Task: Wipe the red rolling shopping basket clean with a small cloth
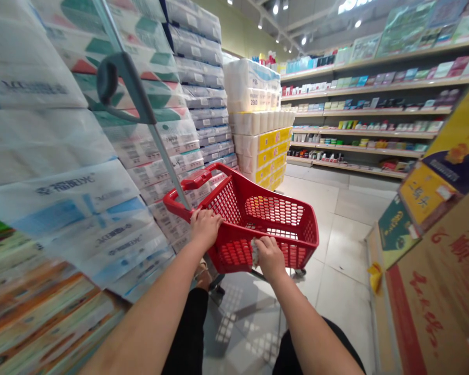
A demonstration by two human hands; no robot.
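A red plastic shopping cart (273, 208) with a perforated basket stands in front of me; its basket holds nothing I can make out. My left hand (206, 228) is closed over the near rim, close to the handle end. Lower on the near side, my right hand (270, 256) is closed on a whitish cloth (255, 253) that touches the perforated wall. Only a small edge of the cloth shows past the fingers. A grey metal pole with a dark plastic hook-shaped grip (127, 86) rises behind the cart's handle.
Tall stacks of wrapped paper packs (101, 203) line the left, close to the cart. Beyond stand more packs with yellow labels (268, 151). Shelves of small goods (375, 114) run along the back. Cardboard boxes (433, 291) edge the right of the tiled floor (336, 297).
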